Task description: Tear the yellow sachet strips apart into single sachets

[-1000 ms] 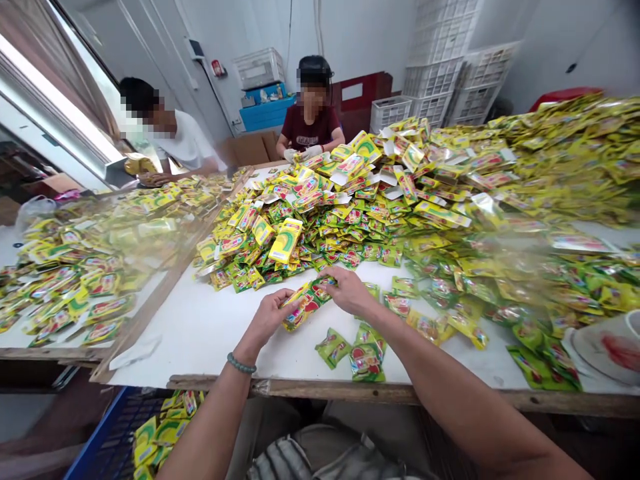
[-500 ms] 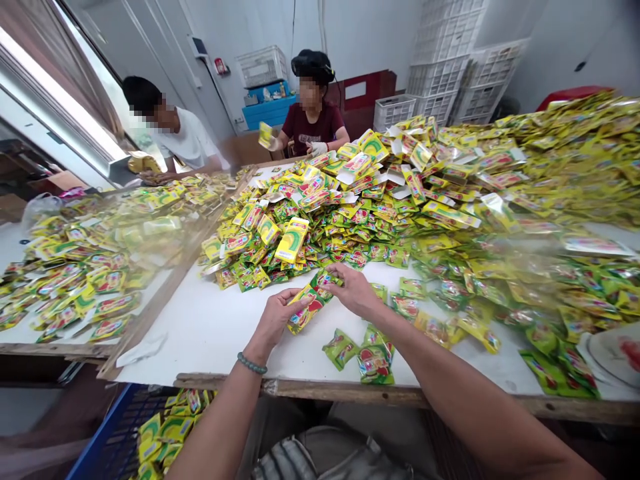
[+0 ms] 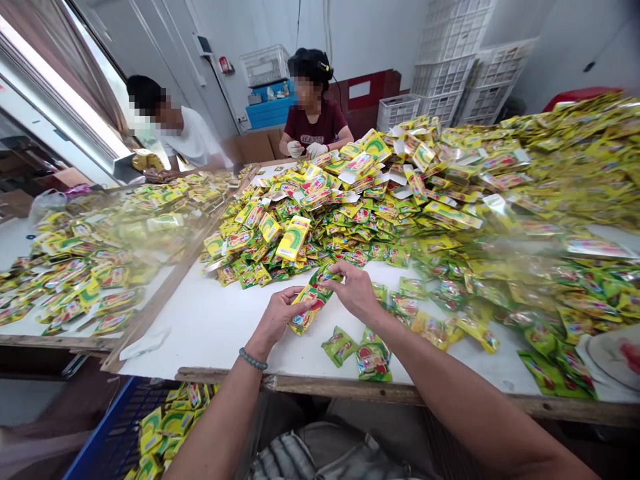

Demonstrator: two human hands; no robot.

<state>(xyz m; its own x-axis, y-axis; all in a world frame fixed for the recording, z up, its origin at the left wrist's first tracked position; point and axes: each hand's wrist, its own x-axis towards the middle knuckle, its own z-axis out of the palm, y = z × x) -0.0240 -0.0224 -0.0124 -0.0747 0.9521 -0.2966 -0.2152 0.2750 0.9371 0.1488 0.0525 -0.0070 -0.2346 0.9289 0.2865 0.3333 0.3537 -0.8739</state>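
My left hand and my right hand are both closed on a stack of small green and yellow sachets, held just above the white table. The left hand grips the stack's lower end, the right pinches its upper end. A green bead bracelet is on my left wrist. Loose sachets lie by my right forearm. A large heap of the same sachets covers the table beyond my hands.
Two other people sit at the far side, one in a white shirt and one in a maroon shirt wearing gloves. A blue crate with sachets stands under the table's left corner. White crates are stacked at the back wall.
The stack in my hands has tilted more upright and stayed in both grips. The maroon-shirted person lifted a sachet, then lowered the hands again. The view shifted slightly.
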